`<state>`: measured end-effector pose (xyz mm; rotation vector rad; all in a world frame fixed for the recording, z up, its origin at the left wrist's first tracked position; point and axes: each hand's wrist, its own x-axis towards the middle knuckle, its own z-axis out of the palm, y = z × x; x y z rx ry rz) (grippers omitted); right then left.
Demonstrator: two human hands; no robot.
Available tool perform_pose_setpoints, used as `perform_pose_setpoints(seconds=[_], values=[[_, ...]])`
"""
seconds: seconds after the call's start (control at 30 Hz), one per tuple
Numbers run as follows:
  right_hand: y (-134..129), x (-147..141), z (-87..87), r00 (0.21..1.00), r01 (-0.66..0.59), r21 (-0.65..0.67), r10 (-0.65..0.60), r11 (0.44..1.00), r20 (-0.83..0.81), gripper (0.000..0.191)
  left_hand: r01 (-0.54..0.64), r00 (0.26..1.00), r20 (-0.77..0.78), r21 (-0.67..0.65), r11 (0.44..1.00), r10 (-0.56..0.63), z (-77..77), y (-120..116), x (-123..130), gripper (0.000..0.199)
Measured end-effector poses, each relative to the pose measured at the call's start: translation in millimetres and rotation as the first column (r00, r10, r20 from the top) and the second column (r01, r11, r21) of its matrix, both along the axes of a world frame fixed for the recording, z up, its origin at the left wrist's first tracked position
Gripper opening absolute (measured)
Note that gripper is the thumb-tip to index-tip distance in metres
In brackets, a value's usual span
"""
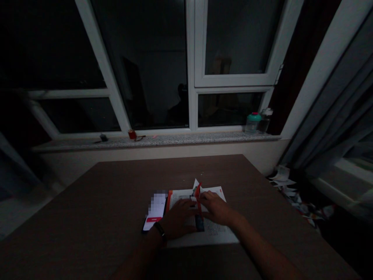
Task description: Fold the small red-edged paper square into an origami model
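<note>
1 lit phone [155, 219] lies beside the printed booklet [217, 236] on the tabletop [110, 202]; a leftward push could shove it. The left hand [179, 219] spreads over the page; uneven pressure might crease it. The right hand's [217, 208] fingers bend at the red-edged piece [197, 191], grip unclear; tugging could tear it.

dim rm, dark window w/ white frame [191, 77], granite sill [175, 139], gray curtain [335, 112]
</note>
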<state>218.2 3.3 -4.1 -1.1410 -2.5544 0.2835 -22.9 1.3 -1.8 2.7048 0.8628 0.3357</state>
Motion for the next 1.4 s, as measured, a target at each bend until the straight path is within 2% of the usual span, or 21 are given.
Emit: perform_pose_setpoints(seconds=[0.17, 0.4, 0.67, 0.73, 0.87, 1.0, 1.1, 1.23, 1.4], values=[[2, 4, -3.2, 0.999, -0.028, -0.012, 0.028, 1.0, -0.031, 0.04, -0.016, 1.0, 0.022, 0.016, 1.0, 0.016, 2.9, -3, 5, 0.056], [2, -2, -7.7, 0.998, 0.006, -0.001, -0.007, 1.0, -0.055, 0.035, -0.035, 0.999, -0.004, 0.052, 0.998, 0.036, 1.4, 0, 5, 0.041], [3, -7, -10.0, 0.97, -0.03, -0.051, 0.016, 0.998, -0.241, 0.024, -0.173, 0.985, 0.027, 0.104, 0.979, 0.171, -1.6, 1, 7, 0.037], [4, -7, -12.2, 0.961, 0.007, -0.02, -0.013, 1.0, -0.277, 0.019, -0.17, 0.985, 0.0, 0.112, 0.979, 0.171, -1.7, 1, 8, 0.041], [7, -5, -17.8, 0.92, 0.197, 0.031, -0.174, 0.98, -0.352, 0.012, -0.136, 0.989, -0.033, 0.144, 0.98, 0.142, -5.6, 3, 7, 0.047], [11, -3, -21.6, 0.901, 0.277, 0.039, -0.246, 0.96, -0.358, 0.021, -0.138, 0.989, -0.025, 0.139, 0.981, 0.143, -8.5, 6, 3, 0.044], [11, -3, -21.0, 0.924, 0.245, 0.045, -0.219, 0.968, -0.313, 0.025, -0.153, 0.988, -0.011, 0.108, 0.982, 0.155, -5.9, 6, 1, 0.036], [9, -3, -17.7, 0.969, 0.136, 0.026, -0.127, 0.99, -0.211, 0.028, -0.206, 0.978, 0.001, 0.096, 0.974, 0.207, -2.8, 9, -3, 0.028], [4, -5, -15.5, 0.987, 0.044, 0.002, -0.043, 0.999, -0.156, 0.033, -0.321, 0.946, 0.019, 0.161, 0.933, 0.323, -6.2, 14, -9, 0.022]])
